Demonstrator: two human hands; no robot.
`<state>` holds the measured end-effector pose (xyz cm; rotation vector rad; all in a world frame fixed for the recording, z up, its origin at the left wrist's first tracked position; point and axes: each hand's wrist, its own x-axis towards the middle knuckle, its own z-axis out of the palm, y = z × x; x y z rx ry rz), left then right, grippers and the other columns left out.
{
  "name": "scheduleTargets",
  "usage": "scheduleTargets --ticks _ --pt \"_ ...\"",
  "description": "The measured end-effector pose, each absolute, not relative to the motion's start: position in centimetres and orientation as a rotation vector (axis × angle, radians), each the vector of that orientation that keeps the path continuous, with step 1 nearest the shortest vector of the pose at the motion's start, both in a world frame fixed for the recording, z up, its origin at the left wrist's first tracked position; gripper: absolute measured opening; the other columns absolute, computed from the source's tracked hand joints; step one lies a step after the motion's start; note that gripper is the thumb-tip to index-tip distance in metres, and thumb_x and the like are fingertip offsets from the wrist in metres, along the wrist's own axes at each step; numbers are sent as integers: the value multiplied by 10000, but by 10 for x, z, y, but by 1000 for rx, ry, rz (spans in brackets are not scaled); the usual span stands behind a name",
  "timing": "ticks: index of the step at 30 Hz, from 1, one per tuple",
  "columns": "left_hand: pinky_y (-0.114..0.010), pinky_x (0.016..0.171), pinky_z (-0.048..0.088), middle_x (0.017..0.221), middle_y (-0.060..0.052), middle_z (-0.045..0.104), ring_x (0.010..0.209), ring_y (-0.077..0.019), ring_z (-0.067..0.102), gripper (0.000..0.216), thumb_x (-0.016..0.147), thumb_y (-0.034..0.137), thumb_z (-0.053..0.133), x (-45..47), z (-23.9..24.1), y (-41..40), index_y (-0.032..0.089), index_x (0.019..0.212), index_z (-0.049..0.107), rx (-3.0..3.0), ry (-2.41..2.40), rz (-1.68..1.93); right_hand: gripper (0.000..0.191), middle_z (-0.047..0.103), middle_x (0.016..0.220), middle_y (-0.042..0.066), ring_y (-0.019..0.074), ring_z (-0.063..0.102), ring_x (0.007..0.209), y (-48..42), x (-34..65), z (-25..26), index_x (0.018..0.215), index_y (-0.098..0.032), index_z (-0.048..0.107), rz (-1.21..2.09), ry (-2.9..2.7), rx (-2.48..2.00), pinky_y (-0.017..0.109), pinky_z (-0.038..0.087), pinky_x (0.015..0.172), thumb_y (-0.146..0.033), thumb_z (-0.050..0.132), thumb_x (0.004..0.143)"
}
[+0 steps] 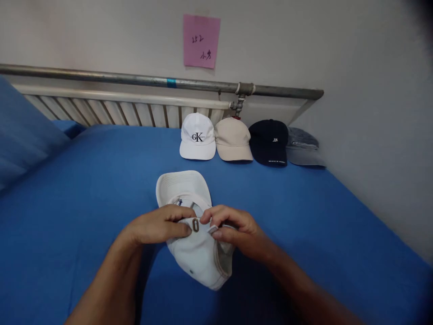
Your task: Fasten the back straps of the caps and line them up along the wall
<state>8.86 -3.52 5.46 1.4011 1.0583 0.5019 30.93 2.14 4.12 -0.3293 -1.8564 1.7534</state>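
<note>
A white baseball cap [198, 255] lies on the blue bed sheet [84, 203] in front of me, its brim pointing away. My left hand [158, 224] pinches the cap's back strap beside a small brass buckle [195, 225]. From the other side, my right hand [233, 229] pinches the same strap, fingers curled on the fabric. Both hands meet over the buckle.
Several caps stand in a row at the bed's far edge: a white one with a logo [197, 136], a beige one [232, 139], a navy one [269, 142] and a grey one [302, 146]. A metal rail [118, 79] and radiator run behind. A pink note [201, 40] hangs on the wall. A blue pillow [23, 131] lies left.
</note>
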Motion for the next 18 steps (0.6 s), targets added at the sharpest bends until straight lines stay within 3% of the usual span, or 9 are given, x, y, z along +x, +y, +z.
scheduleTargets --ticks 3,8,12,18 --pt "-213 594 352 743 28 553 654 -102 460 125 745 184 583 92 52 -34 163 856 635 1220 1036 619 101 668 1055 14 130 622 955 24 312 42 859 -217 635 1696 -1897 -334 274 481 822 -127 645 815" --pt "-222 642 408 768 -17 638 692 -119 550 235 666 157 641 94 48 -32 145 897 687 955 934 851 68 661 1089 47 167 604 1041 24 313 49 857 -209 648 1435 -2097 -265 350 450 942 -149 647 824" --pt "-247 657 472 789 -45 675 681 -138 622 241 694 203 691 93 48 -33 131 924 684 765 849 964 43 638 1140 54 163 599 1074 24 313 48 866 -204 661 1465 -2105 -306 336 444 960 -182 625 856" --pt "-153 581 471 764 -12 689 630 -80 629 284 636 70 765 100 51 -34 130 902 688 749 748 1008 35 625 1149 50 166 587 1102 23 314 50 835 -200 658 1492 -2083 -382 335 427 989 -190 630 854"
